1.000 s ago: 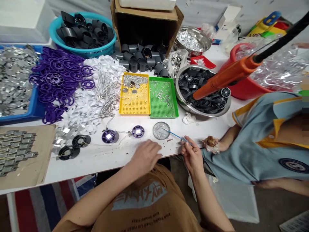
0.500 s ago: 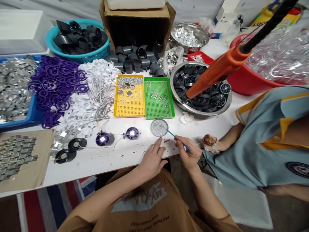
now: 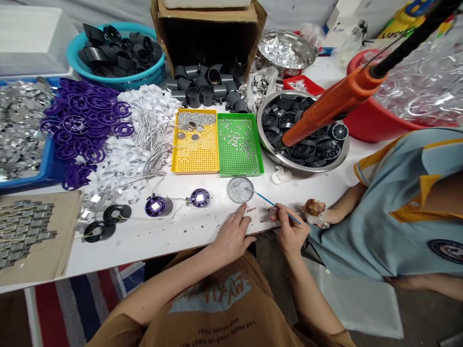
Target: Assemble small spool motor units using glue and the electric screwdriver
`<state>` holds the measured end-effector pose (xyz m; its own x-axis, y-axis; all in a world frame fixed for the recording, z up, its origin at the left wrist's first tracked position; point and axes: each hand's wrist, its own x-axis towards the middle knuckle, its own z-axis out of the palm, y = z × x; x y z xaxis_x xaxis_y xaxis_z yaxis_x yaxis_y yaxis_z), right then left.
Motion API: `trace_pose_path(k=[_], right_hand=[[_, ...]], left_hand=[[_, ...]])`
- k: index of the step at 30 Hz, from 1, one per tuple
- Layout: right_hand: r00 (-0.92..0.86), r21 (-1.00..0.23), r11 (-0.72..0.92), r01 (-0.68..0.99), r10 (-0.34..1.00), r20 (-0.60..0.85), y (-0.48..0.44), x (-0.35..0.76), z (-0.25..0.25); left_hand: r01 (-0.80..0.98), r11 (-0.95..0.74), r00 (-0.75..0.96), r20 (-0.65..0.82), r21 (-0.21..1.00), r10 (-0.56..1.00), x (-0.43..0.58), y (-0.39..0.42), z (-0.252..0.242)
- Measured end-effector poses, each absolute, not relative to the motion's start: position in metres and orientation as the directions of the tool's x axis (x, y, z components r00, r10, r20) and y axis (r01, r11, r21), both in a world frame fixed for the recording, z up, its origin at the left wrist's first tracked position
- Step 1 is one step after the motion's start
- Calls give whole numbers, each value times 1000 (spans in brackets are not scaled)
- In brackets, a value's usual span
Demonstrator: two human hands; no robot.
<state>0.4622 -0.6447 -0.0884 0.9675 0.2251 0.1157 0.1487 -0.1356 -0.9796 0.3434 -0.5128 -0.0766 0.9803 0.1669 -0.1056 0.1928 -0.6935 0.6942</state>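
Observation:
My right hand (image 3: 292,231) pinches a thin blue brush-like stick (image 3: 265,200), whose tip reaches into the right side of a small round dish (image 3: 231,198) of grey, pasty stuff. My left hand (image 3: 233,236) lies palm down at the table's front edge, fingers stretched out, fingertips just below the dish. It holds nothing. Left of the dish are two purple-and-black round parts (image 3: 199,198) with white squares in their middles, joined by thin wires. Behind the dish stand a green tray (image 3: 240,168) with tiny shiny pieces and a yellow tray (image 3: 195,166) with silver discs.
A steel bowl of black wheel-like parts (image 3: 338,161) holds an orange tool (image 3: 325,113) leaning up rightward. Purple rings (image 3: 77,123), white pieces and wires are piled at left. A person in a blue shirt (image 3: 390,207) sits at right, their hand (image 3: 338,214) holding food.
My right hand has moved a little right and toward me with the blue stick, its tip still over the dish. My left hand stays nearly where it was. The view has shifted slightly.

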Motion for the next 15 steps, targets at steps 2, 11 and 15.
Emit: trace_pose_path(k=[2, 11, 15], right_hand=[[957, -974, -148, 173, 258, 130, -643, 464, -88], [967, -976, 95, -198, 184, -178, -639, 465, -89], [866, -835, 243, -494, 226, -446, -631, 472, -87]], left_hand=[[189, -690, 981, -99, 699, 168, 344, -512, -76], [125, -658, 987, -29, 743, 156, 341, -506, -76], [-44, -617, 931, 256, 786, 260, 324, -482, -67]])
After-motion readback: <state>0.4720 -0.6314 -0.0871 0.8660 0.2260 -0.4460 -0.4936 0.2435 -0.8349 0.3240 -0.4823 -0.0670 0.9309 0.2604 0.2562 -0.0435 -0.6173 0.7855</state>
